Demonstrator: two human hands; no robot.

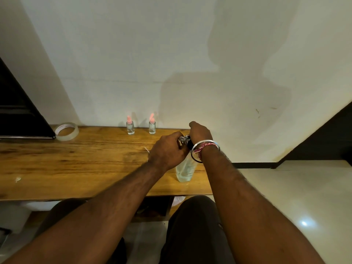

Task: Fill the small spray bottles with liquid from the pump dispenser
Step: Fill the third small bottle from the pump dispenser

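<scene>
Pump dispenser (185,168) upright near tabletop (76,159) right end, long axis vertical, head pointing up, between both hands; left hand (168,151) fingers curled round something small at its top, unclear what; right hand (200,133) curled over pump head; two spray bottles (130,127) (152,126) upright by wall, well apart, left hand nearer

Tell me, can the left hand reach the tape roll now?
Probably yes, but not at once: the left hand is gripping something at the dispenser top. The bare table between it and the tape roll leaves the way free.
</scene>
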